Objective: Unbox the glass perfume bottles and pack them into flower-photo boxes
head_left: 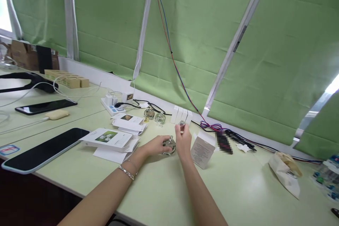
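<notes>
Seemingly an office: a long pale-green worktable [159, 190] carries a white multi-socket power strip [111, 109] at far left, with light-green fabric blinds [111, 24] behind.

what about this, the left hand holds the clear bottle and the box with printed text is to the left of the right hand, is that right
Not quite: the head view shows the box with printed text to the right of the right hand. The left hand does hold the clear bottle.

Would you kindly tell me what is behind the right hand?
Beyond the right hand, several small white boxes stand in a row. The hand partly covers them, and whatever lies directly behind it cannot be seen.
</notes>
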A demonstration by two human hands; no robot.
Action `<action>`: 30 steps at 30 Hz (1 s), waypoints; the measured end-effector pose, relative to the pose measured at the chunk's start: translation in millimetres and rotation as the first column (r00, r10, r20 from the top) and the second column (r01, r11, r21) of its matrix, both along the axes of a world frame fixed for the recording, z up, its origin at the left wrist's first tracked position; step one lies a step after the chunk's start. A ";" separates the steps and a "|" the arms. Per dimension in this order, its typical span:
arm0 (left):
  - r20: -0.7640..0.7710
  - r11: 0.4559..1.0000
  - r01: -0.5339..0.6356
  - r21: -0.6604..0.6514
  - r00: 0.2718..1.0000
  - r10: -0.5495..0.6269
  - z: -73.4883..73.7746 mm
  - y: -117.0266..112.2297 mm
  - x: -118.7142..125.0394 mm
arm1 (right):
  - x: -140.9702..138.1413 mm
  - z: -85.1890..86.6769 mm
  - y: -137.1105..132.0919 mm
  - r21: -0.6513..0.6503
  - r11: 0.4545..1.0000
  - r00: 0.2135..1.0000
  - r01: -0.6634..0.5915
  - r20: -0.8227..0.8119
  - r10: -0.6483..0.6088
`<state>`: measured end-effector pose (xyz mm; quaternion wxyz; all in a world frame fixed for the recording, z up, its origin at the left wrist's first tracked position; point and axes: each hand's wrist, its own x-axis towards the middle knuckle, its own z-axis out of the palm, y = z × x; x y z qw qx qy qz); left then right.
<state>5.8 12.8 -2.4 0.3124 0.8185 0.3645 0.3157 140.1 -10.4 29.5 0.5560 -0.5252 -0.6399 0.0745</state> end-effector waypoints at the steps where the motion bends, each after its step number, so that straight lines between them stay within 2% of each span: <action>1: 0.007 0.999 -0.050 0.012 0.999 0.050 -1.6 2.0 -2.1 | -1.5 8.0 9.5 0.001 1.000 1.000 0.026 -0.006 -0.026; 3: 0.026 0.988 -0.150 0.037 0.989 0.149 -4.5 4.6 -6.7 | -2.7 16.3 30.0 -0.027 0.997 0.998 0.069 0.003 -0.068; 5: 0.044 0.970 -0.236 0.058 0.971 0.234 -6.7 6.1 -10.8 | -3.5 10.6 49.8 -0.094 0.989 0.994 0.112 0.021 -0.111; 11: 0.026 0.916 -0.397 0.063 0.918 0.396 -10.4 10.7 -13.7 | -18.1 -51.2 92.0 -0.269 0.947 0.983 0.178 0.081 -0.162; 14: 0.015 0.905 -0.422 0.048 0.906 0.422 -12.7 11.3 -11.6 | -25.2 -67.6 105.4 -0.293 0.939 0.982 0.179 0.104 -0.155; 16: 0.021 0.901 -0.432 0.027 0.902 0.432 -13.4 10.8 -10.1 | -25.1 -68.5 109.2 -0.286 0.944 0.984 0.166 0.106 -0.141; 19: 0.044 0.894 -0.448 -0.009 0.893 0.448 -13.5 10.4 -8.4 | -19.5 -59.5 104.1 -0.216 0.971 0.991 0.107 0.096 -0.088; 22: 0.077 0.884 -0.467 -0.023 0.881 0.468 -14.1 10.7 -7.1 | -15.6 -46.4 88.7 -0.103 0.991 0.988 -0.088 0.120 0.100; 24: 0.099 0.883 -0.469 -0.014 0.878 0.468 -14.5 11.1 -6.4 | -16.1 -40.9 76.8 -0.056 0.967 0.954 -0.248 0.158 0.254; 26: 0.111 0.888 -0.460 0.006 0.883 0.456 -14.7 11.4 -5.8 | -18.3 -39.6 67.1 -0.018 0.940 0.926 -0.339 0.170 0.338; 30: 0.085 0.899 -0.435 0.039 0.898 0.431 -13.6 12.4 -6.4 | -24.9 -44.9 58.6 0.063 0.931 0.929 -0.361 0.109 0.353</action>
